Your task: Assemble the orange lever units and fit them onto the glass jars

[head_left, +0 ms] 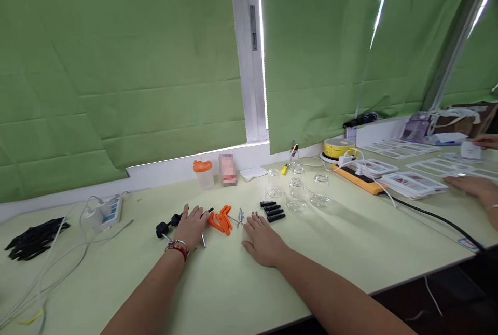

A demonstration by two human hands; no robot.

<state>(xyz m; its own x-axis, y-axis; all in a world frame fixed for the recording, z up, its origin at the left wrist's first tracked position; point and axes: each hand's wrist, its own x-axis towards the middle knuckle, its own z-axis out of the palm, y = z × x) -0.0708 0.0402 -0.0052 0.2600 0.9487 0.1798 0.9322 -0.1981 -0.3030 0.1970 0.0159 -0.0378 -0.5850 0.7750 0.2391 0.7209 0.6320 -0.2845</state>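
Note:
My left hand rests with its fingers spread over some dark items, partly hiding them. Black knob-like parts show to its left, and a metal rod end sticks out below it. Right of that hand lie orange angled plastic pieces. Thin silver metal pins are between the two hands. Palm down on the table, my right hand has its fingers stretched out, close to the pins. Black capped pen-like pieces lie in a row just beyond it, the rearmost with bristles.
Several clear glass jars stand beyond the black pieces. An orange-lidded cup is at the back. Left are black gloves and a power strip; right, an orange power strip and another person's hand by printed sheets.

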